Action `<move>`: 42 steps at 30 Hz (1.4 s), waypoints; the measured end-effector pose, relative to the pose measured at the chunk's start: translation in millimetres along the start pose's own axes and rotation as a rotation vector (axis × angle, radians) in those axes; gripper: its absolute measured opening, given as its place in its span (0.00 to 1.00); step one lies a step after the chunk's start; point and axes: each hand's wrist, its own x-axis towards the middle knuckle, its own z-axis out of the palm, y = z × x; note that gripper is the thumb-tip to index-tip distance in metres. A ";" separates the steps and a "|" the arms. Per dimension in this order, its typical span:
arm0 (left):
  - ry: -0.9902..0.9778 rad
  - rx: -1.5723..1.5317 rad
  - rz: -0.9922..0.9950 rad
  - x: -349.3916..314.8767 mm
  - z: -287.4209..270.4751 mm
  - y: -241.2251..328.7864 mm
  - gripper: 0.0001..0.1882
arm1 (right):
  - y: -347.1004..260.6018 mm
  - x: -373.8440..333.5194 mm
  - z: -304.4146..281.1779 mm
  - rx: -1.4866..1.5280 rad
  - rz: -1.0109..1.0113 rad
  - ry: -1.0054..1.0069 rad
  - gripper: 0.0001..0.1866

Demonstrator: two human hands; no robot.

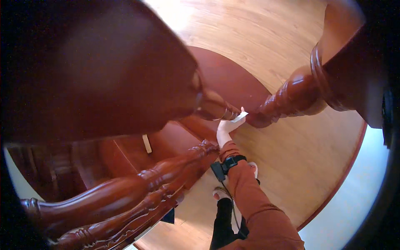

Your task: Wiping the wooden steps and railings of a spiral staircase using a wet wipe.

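Note:
My right hand reaches forward from the lower right, in a rust-coloured sleeve. It holds a thin white wipe, a cloth or a paper, at the lower end of a glossy red-brown turned baluster. The fingers are partly hidden behind the wipe and the baluster. A black strap with a small box and a cable sits around that wrist. My left hand does not show.
A large dark wooden handrail fills the upper left. Turned balusters slant across the lower left, and a thick turned post stands right. A rounded red-brown step lies beyond. A small cream strip rests on a stair tread.

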 end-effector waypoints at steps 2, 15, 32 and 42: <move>0.028 0.027 0.007 5.6 -18.6 -0.3 0.38 | -20.9 -20.2 -16.6 -0.302 -0.032 -0.217 0.31; 0.059 -0.030 -0.158 16.9 -38.3 -14.2 0.38 | -163.5 96.7 -159.9 -0.266 0.419 -0.982 0.25; -0.051 -0.412 -0.099 0.8 -32.6 16.8 0.21 | -429.0 -16.5 -104.0 0.100 0.202 -1.615 0.28; -0.116 -0.400 -0.166 10.0 -46.8 13.8 0.35 | -483.9 -122.4 -44.5 0.109 -0.335 -1.439 0.28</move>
